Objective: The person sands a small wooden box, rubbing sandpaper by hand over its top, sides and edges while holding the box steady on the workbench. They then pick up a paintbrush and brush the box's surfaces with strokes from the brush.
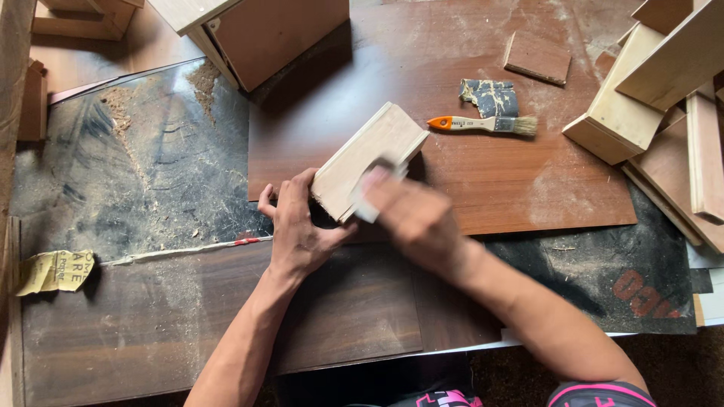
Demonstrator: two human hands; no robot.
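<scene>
**Sanding a small wooden block: steady hold, room to stroke**

Nearest to the lens: two bare forearms reaching up from the near edge. Left hand (298, 226) clamped around the near-left end of the pale wooden block (369, 158), fingers wrapped on the side, so that grip is clenched on the block. Right hand (415, 218) blurred with motion, pinching a small pale pad (366, 197), probably sandpaper, against the block's near edge. Block tilted, sitting on the reddish-brown board (467, 173) about mid-scene.

Doing it well, as a guess:
- keep the left hold low and firm so the block doesn't rock
- long, even strokes along the edge, not short scrubbing at one corner
- keep the pad flat, otherwise rounded edges

Edges and room:
- board's left edge just beside the left hand, dusty dark sheet (143, 166) beyond it, plenty of open space there
- orange-handled brush (483, 123) and a torn dark scrap (490, 96) to the far right, well apart from the stroke path
- stacked pale wood pieces (641, 90) crowding the right side
- larger box (264, 38) at the far side, near the block's far end, so not much room to push away
- yellow crumpled paper (53, 270) far off left
</scene>
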